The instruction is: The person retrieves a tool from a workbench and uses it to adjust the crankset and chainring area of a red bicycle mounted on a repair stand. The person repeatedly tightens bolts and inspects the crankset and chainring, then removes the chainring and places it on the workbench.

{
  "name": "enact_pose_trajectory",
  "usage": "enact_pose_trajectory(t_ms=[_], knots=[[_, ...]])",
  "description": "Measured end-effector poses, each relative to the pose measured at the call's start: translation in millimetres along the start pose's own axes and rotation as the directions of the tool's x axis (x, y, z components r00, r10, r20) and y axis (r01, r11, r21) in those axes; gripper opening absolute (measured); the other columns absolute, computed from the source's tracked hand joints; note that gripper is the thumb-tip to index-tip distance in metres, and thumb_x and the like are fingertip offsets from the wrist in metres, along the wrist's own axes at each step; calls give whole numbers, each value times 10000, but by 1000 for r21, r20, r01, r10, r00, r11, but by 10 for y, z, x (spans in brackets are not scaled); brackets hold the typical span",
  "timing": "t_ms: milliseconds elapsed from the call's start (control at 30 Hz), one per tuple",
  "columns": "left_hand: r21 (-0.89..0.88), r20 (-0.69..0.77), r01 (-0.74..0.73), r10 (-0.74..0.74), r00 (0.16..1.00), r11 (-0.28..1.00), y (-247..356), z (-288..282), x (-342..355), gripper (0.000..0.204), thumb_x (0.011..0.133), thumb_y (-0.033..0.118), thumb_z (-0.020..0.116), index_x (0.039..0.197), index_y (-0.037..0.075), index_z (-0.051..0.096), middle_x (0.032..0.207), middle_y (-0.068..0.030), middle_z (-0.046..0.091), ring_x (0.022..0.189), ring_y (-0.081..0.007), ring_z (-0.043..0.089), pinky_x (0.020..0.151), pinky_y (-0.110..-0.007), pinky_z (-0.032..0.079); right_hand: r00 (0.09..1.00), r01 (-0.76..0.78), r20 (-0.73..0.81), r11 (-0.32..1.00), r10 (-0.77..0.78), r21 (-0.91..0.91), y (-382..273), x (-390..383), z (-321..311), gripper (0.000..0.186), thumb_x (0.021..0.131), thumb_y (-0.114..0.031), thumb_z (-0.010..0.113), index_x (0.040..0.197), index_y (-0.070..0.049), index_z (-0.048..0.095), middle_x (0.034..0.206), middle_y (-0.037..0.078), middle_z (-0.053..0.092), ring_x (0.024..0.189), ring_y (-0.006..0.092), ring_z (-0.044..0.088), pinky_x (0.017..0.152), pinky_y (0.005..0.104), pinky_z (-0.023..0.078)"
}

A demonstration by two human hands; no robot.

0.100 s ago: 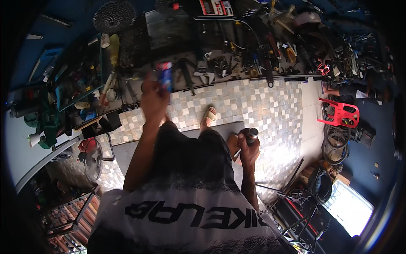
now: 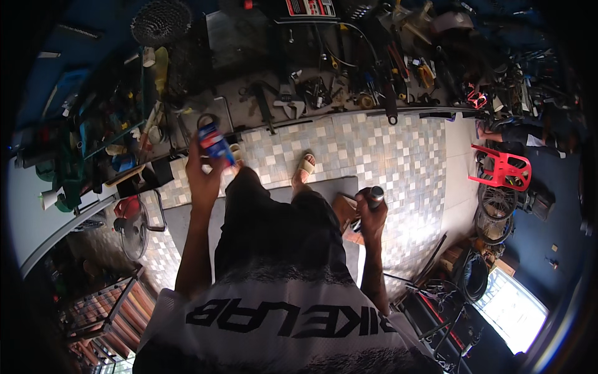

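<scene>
My left hand (image 2: pixel 205 173) is closed on a blue-and-red container (image 2: pixel 217 147), held near the front of the cluttered workbench. It looks like a can or small packet, slightly blurred. My right hand (image 2: pixel 372 217) grips a dark cylindrical object (image 2: pixel 375 196) with a silver end, low beside my right thigh. A brown box-like object (image 2: pixel 344 210) lies just left of that hand, partly hidden. An adjustable wrench (image 2: pixel 288 103) and a long dark tool (image 2: pixel 265 112) rest on the bench ahead, above my sandaled feet.
The workbench (image 2: pixel 333 111) holds several tools and a cassette (image 2: pixel 159 23). A standing fan (image 2: pixel 136 230) is at left. At right are a red plastic chair (image 2: pixel 507 167), bicycle wheels (image 2: pixel 495 215) and another person's leg (image 2: pixel 498 137). A grey mat (image 2: pixel 187 230) lies underfoot.
My left hand has moved down and left with the blue-and-red container, which is now more tilted. My right hand has shifted slightly right, still gripping the cylinder.
</scene>
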State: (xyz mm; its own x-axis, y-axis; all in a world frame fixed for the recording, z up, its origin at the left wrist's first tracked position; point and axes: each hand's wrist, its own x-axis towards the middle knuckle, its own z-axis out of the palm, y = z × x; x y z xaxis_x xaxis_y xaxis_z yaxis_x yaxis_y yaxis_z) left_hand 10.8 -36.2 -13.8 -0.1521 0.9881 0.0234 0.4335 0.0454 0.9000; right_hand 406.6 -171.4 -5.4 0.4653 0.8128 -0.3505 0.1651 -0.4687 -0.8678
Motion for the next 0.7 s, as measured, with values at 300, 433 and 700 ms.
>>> enact_pose_trajectory(t_ms=[300,433,700], knots=[[488,172,64,-167,971,871,-1358,437,-528,372,903,201,684,1208,12,586,1494,-250,489,948,-457,705,817,-524,591,989,63,-131,997,-69,-50,-101,386,-1070,220,933,-211,805,1026,-53,685,679,-17,603,565,59,517,526,249,414],[653,337,-53,-227,914,756,-1759,444,-152,445,834,222,723,1188,29,534,1598,-259,370,1061,-479,688,831,-571,590,975,34,-220,999,-42,-40,-99,130,-1063,206,936,-215,799,999,-54,687,691,-19,608,570,60,524,522,249,408],[703,427,-147,-248,869,696,-2053,420,-392,474,801,304,751,1163,24,631,1239,-237,636,930,-434,725,796,-542,612,992,-53,-117,998,50,-23,216,-358,-640,199,940,-201,788,1018,-42,696,852,8,682,670,71,593,559,242,485]])
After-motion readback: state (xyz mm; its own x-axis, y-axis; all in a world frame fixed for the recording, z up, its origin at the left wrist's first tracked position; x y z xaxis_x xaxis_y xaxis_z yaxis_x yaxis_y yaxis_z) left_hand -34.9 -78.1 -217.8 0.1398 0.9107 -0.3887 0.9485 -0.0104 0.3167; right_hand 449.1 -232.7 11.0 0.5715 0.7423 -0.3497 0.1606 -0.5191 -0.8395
